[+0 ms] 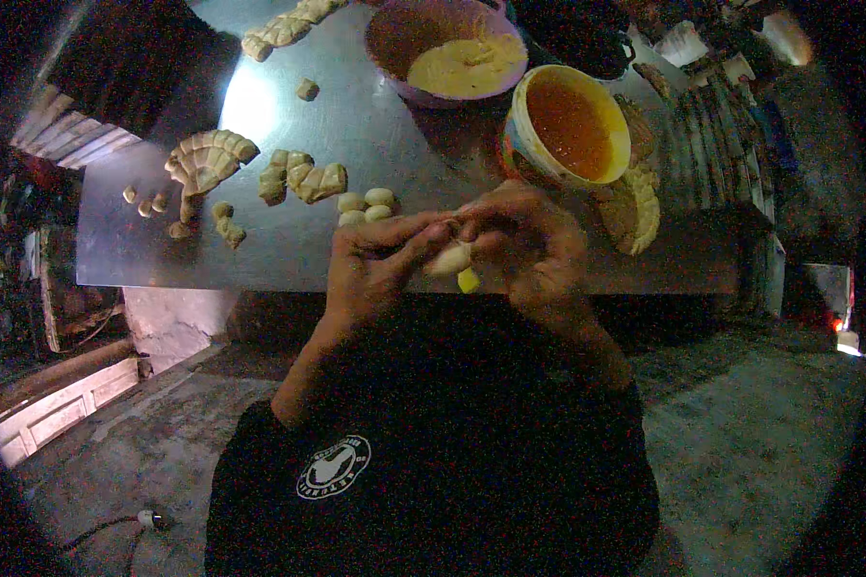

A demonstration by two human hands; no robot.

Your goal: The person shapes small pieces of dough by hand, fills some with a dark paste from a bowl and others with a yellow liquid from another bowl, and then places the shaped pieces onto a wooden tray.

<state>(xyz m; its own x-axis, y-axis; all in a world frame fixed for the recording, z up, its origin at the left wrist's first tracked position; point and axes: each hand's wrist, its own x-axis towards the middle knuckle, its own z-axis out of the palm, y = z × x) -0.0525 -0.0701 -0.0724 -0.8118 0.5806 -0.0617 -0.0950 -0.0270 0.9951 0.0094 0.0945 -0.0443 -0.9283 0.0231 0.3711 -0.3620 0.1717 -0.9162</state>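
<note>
Near the table's front edge, my left hand and my right hand meet, with fingertips pinched on a pale dough piece. Part of the dough is hidden behind the fingers. A small yellow thing shows just under it; its kind I cannot make out. Just beyond my left hand sit several smooth, round dough balls in a cluster. Cut dough chunks lie farther left, beside a fanned-out, sliced slab of dough.
A bucket of orange-brown filling stands beyond my right hand, with a purple basin of pale yellow mixture behind it. Another dough strip lies at the far left of the metal table. A flat, tan piece sits right of the bucket.
</note>
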